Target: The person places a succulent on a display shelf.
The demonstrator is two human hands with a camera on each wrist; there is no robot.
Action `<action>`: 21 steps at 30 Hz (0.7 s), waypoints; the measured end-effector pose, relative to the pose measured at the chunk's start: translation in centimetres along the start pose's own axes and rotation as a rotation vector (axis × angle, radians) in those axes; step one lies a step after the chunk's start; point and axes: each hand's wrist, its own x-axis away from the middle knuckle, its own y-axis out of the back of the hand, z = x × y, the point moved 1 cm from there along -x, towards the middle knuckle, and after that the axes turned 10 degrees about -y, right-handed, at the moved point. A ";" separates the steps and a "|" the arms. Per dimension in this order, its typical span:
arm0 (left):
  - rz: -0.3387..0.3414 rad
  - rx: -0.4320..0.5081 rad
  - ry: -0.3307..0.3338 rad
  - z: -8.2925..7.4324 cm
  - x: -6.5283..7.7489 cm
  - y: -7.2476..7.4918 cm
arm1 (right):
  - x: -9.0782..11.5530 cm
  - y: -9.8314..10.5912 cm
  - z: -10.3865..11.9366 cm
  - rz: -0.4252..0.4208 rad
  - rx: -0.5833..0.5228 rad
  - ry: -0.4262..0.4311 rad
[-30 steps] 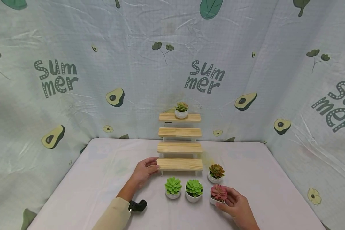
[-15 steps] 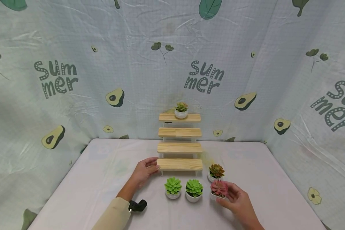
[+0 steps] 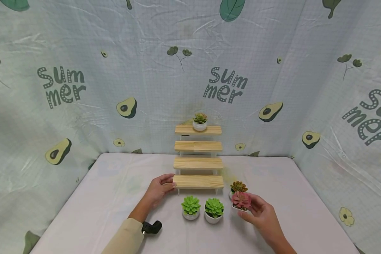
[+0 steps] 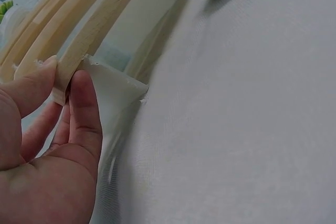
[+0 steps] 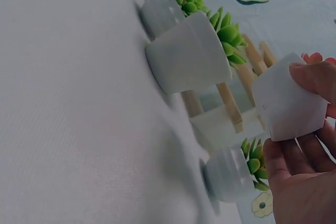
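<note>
My right hand [image 3: 261,217] holds a red succulent in a white square pot [image 5: 291,100] between thumb and fingers, raised off the table in the right wrist view. In the head view it overlaps a brownish-green potted succulent [image 3: 239,187] behind it. My left hand [image 3: 160,188] pinches the left end of the lowest shelf of a stepped wooden stand [image 3: 198,181]; the left wrist view shows the thumb on top of the board [image 4: 79,59] and a finger beneath. Two bright green potted succulents [image 3: 191,206] stand side by side in front of the stand.
Another small succulent in a white pot [image 3: 200,121] stands on the stand's top shelf. A white cloth covers the table [image 3: 114,197]. Behind hangs a printed curtain [image 3: 165,88] with avocados and lettering. A black wrist mount [image 3: 152,227] juts from the left sleeve.
My right hand has lifted the red succulent and moved it slightly away from me, so it now covers part of the brownish-green one. The left hand keeps its grip on the stand.
</note>
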 end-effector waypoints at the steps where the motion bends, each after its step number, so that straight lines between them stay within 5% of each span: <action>1: 0.000 0.001 -0.002 0.0 0.0 0.0 | -0.1 0.0 0.1 0.001 -0.002 0.007; 11: 0.006 -0.007 0.006 0.0 -0.1 0.0 | -0.7 -0.4 1.7 0.008 0.009 -0.009; 21: 0.000 -0.006 0.002 0.6 -0.4 0.2 | -1.7 -0.9 2.7 0.029 0.008 0.084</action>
